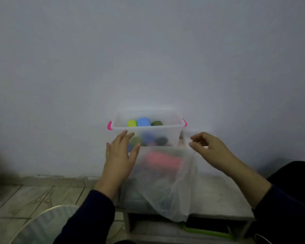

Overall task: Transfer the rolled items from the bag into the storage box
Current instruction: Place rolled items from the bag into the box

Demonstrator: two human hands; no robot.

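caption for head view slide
Right hand pinches the mesh bag open; left hand flat by the storage box.

The storage box [174, 136] is showing as clear, frosted plastic with bright pink handles [109, 125]. Inside it, a lime-yellow roll [132, 123], a sky-blue roll [143, 122] and an olive-green roll [156, 123] are lying in a row; darker blue and black shapes are blurring through its front wall. The bag [165, 187] is looking milky white and translucent, with a coral-pink roll [163, 160] glowing through it. Dark navy sleeves [88, 219] are covering both arms. The floor [25, 198] is showing grey-beige tiles.
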